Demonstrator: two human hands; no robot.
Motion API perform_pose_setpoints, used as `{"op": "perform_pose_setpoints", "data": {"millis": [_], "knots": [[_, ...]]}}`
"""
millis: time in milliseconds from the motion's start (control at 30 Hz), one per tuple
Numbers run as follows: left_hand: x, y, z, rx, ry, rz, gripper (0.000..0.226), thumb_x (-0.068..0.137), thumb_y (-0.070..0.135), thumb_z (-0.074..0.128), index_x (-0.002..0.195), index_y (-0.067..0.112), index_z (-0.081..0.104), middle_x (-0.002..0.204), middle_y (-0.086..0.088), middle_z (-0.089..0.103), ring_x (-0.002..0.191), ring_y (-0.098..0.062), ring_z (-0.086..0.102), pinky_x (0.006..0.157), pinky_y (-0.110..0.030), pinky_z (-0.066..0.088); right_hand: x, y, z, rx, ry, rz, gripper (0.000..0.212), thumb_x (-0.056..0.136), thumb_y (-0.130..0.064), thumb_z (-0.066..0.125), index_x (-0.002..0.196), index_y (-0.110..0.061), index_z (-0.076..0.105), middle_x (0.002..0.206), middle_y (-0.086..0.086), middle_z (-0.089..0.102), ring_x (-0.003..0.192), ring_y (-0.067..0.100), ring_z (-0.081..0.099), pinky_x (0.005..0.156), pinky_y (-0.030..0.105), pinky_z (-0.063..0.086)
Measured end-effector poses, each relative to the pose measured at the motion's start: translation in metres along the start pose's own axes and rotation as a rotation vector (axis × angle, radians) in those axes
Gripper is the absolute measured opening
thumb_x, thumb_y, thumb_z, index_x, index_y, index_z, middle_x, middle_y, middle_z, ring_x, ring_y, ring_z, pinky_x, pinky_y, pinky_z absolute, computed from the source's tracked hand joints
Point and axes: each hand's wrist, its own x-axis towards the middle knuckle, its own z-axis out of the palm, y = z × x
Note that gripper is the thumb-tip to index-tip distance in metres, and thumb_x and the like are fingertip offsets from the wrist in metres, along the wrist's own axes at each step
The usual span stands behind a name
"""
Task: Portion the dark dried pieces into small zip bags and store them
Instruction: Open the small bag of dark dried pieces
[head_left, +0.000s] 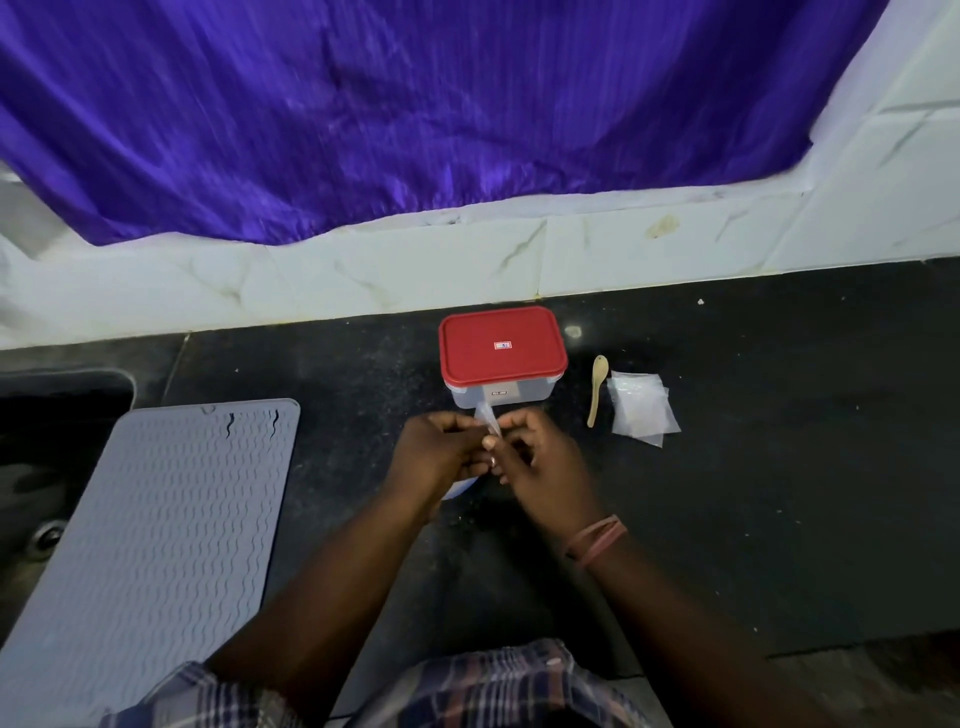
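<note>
- Both hands meet just in front of the red-lidded container (503, 353), the landmark here. The left hand (441, 447) and right hand (540, 457) have their fingers curled in, together pinching one small zip bag (488, 418) by its top edge, which pokes up between them.
- Whether that bag is empty or filled I cannot tell; the fingers hide most of it. It looks like they are either opening its mouth or pressing the seal closed.
- The container sits on the dark counter (779, 467) with its lid on, so no dark dried pieces are in view anywhere.
- A stack of spare zip bags (641, 408) lies to the right of the container, with a small spoon (597, 389) between the stack and the container; neither is being touched.
- A pale rim (460, 489) shows under the left wrist, in front of the container; what it belongs to is unclear.
- A grey ribbed mat (150, 545) lies well to the left of the container.
- My judgement: portioning is early or mid-way, with many bags left and no filled bags visibly stored.
</note>
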Motion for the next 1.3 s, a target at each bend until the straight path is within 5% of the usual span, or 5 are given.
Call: {"op": "perform_pose_setpoints", "data": {"millis": [267, 433, 533, 900, 1300], "knots": [[-0.014, 0.007, 0.001, 0.992, 0.160, 0.271, 0.013, 0.090, 0.022, 0.065, 0.102, 0.019, 0.069, 0.092, 0.004, 0.072, 0.089, -0.020, 0.069, 0.075, -0.028, 0.049, 0.013, 0.001, 0.007, -0.256, 0.241, 0.135, 0.005, 0.081, -0.016, 0.069, 0.078, -0.019, 0.070, 0.071, -0.009, 0.070, 0.066, 0.007, 0.066, 0.069, 0.034, 0.058], [-0.007, 0.007, -0.013, 1.291, 0.080, 0.622, 0.024, 0.081, 0.040, 0.063, 0.101, 0.032, 0.074, 0.096, 0.005, 0.075, 0.086, -0.017, 0.073, 0.074, -0.032, 0.058, 0.019, -0.005, 0.007, -0.112, -0.044, 0.152, 0.022, 0.096, -0.014, 0.054, 0.087, -0.015, 0.073, 0.075, 0.001, 0.073, 0.065, 0.016, 0.071, 0.063, 0.036, 0.061], [-0.009, 0.017, -0.016, 1.277, 0.160, 0.601, 0.020, 0.069, 0.026, 0.064, 0.051, 0.024, 0.056, 0.051, 0.003, 0.058, 0.050, -0.013, 0.063, 0.048, -0.025, 0.052, 0.032, 0.010, -0.004, 0.086, 0.028, 0.292, 0.026, 0.097, -0.012, 0.044, 0.088, -0.012, 0.069, 0.073, 0.011, 0.071, 0.059, 0.025, 0.067, 0.054, 0.036, 0.056], [0.011, 0.007, -0.040, 0.896, 0.462, 0.464, 0.027, 0.095, 0.011, 0.052, 0.095, 0.019, 0.077, 0.081, -0.011, 0.073, 0.070, -0.027, 0.067, 0.061, -0.027, 0.044, 0.099, 0.093, -0.052, -0.602, 0.311, 0.443, 0.031, 0.095, -0.013, 0.058, 0.122, 0.003, 0.058, 0.110, 0.025, 0.065, 0.102, 0.039, 0.064, 0.081, 0.037, 0.050], [0.016, -0.026, -0.075, 0.822, 0.568, 0.281, 0.038, 0.100, 0.013, 0.048, 0.132, 0.015, 0.067, 0.124, -0.015, 0.068, 0.109, -0.029, 0.068, 0.093, -0.033, 0.051, 0.074, 0.087, -0.014, -0.275, 0.324, 0.575, 0.030, 0.086, -0.025, 0.063, 0.102, -0.001, 0.071, 0.099, 0.021, 0.071, 0.098, 0.039, 0.068, 0.085, 0.037, 0.053]]}}
